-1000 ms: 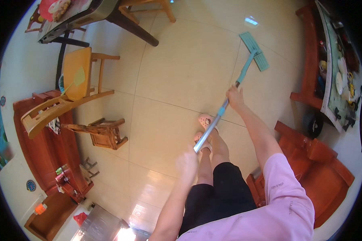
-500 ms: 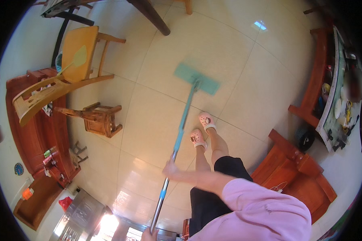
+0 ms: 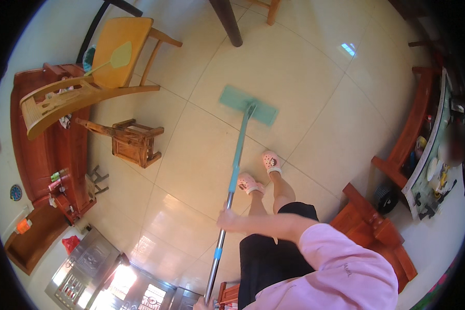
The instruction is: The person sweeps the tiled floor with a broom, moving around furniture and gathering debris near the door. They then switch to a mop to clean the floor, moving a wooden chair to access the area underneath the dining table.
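Observation:
A long-handled flat mop [image 3: 239, 139] slants across the middle, its blue-green head [image 3: 235, 98] lying on the tiled floor ahead of my feet. Partway up the pole, my right hand [image 3: 227, 219] is closed around the silver section, with the arm reaching across my body. At the bottom edge my left hand [image 3: 201, 304] grips the upper end of the pole. Only part of that hand shows; the rest is cut off by the frame. My pink clogs [image 3: 250, 184] stand just right of the pole.
A wooden chair [image 3: 121, 54] holding a yellow-green fly swatter, and a small wooden stool [image 3: 134, 142], stand at left, before a red-brown wooden bench [image 3: 36, 150]. To the right are a cluttered low table [image 3: 431, 160], a black bin [image 3: 386, 198] and a red-brown wooden seat [image 3: 367, 222].
The mop head has shifted slightly left relative to my body. My left foot has stepped and turned leftward. Both hands keep their hold on the pole, and the view has shifted slightly.

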The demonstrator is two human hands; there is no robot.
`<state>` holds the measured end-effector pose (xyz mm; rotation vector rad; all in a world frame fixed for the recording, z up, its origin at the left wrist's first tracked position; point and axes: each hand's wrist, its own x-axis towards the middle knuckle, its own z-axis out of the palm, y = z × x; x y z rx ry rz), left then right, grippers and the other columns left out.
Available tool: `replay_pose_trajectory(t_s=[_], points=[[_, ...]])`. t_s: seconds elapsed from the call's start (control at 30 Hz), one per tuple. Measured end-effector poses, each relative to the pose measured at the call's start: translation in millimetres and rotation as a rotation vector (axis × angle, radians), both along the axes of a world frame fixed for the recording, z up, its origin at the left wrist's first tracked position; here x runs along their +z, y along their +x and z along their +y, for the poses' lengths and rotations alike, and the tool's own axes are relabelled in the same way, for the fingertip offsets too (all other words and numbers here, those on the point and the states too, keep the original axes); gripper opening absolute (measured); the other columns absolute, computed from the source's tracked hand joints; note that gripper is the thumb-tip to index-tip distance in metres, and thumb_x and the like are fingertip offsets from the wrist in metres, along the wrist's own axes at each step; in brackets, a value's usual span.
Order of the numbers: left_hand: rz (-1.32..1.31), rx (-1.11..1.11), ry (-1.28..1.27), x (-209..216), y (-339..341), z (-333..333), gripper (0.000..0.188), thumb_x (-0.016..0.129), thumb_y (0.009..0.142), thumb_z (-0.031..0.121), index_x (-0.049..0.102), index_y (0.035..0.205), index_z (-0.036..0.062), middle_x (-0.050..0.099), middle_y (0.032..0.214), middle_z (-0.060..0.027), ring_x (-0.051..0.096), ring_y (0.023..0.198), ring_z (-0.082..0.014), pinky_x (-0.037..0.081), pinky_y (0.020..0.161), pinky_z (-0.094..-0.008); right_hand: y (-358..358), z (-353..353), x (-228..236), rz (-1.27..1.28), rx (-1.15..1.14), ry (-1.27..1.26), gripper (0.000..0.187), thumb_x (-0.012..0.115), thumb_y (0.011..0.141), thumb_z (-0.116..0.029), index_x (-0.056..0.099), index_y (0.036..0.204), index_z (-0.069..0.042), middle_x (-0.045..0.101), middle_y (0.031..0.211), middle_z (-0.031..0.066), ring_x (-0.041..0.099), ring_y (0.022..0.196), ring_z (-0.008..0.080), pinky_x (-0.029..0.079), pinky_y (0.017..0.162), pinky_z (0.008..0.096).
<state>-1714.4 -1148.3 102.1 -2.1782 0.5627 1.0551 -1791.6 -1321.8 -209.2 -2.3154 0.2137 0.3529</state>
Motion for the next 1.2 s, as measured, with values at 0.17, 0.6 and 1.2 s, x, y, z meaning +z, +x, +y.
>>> replay_pose_trajectory(t_s=[0.17, 0.6, 1.2], points=[[0.088, 0.018, -0.245, -99.0, -33.7, -78.9, 0.038, 0.061, 0.071, 0.038, 0.051, 0.07, 0.0013, 0.054, 0.059, -0.0223, 0.054, 0.059, -0.04, 0.042, 0.051, -0.0445, -43.6, -106.1, -77.6, 0.16, -0.182, -0.069, 0.009, 0.059, 0.063, -0.022, 0.06, 0.058, -0.015, 0.057, 0.061, 0.0008, 0.056, 0.07, 0.0204, 0.027, 0.088, 0.0563], [0.333, 0.037, -0.467, -193.1, 56.6, -77.5, 0.038, 0.058, 0.074, 0.036, 0.049, 0.081, -0.0001, 0.056, 0.073, -0.0228, 0.055, 0.068, -0.0386, 0.043, 0.058, -0.0435, 27.0, -91.6, -60.3, 0.289, -0.303, -0.455, 0.013, 0.06, 0.065, -0.018, 0.063, 0.074, -0.01, 0.056, 0.082, 0.0062, 0.046, 0.095, 0.0231, 0.027, 0.083, 0.0642], [-0.022, 0.008, 0.25, 77.1, 302.5, 318.4, 0.05, 0.058, 0.069, 0.042, 0.056, 0.085, -0.005, 0.056, 0.081, -0.025, 0.054, 0.079, -0.0378, 0.042, 0.065, -0.043, 322.0, 355.8, 117.8, 0.075, 0.398, 0.443, 0.01, 0.06, 0.062, -0.016, 0.062, 0.07, -0.011, 0.061, 0.075, 0.0054, 0.058, 0.074, 0.0213, 0.039, 0.066, 0.0392]])
